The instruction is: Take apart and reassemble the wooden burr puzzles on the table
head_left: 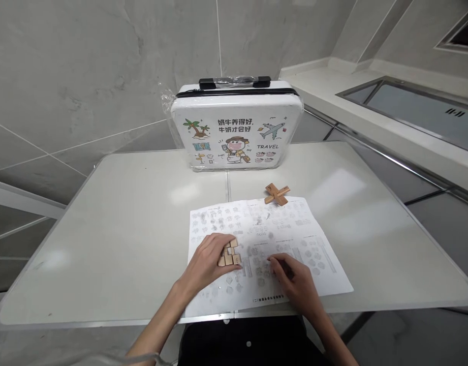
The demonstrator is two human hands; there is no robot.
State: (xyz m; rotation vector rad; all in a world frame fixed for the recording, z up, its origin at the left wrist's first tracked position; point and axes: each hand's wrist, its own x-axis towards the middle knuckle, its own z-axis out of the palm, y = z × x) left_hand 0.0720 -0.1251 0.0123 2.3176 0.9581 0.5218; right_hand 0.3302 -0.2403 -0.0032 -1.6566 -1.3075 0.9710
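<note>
My left hand [209, 256] is curled around a small block of light wooden puzzle pieces [229, 257], thumb along the near side and fingers over the far side. A gap shows in the middle of that block. To the right, my right hand [292, 279] hovers over or rests on the printed sheet [214, 300], its fingers bent and thumb and index fingertip close together. Whether anything small sits in that pinch cannot be made out. Beyond both hands, a cross-shaped set of brown wooden pieces [276, 194] lies at the sheet's far edge.
A white carrying case [237, 109] with cartoon prints, wrapped in clear plastic, stands at the back of the pale folding table [123, 229]. A seam runs down the table's middle. At the right is a counter [371, 107] with a sink [416, 109]; a grey wall rises behind.
</note>
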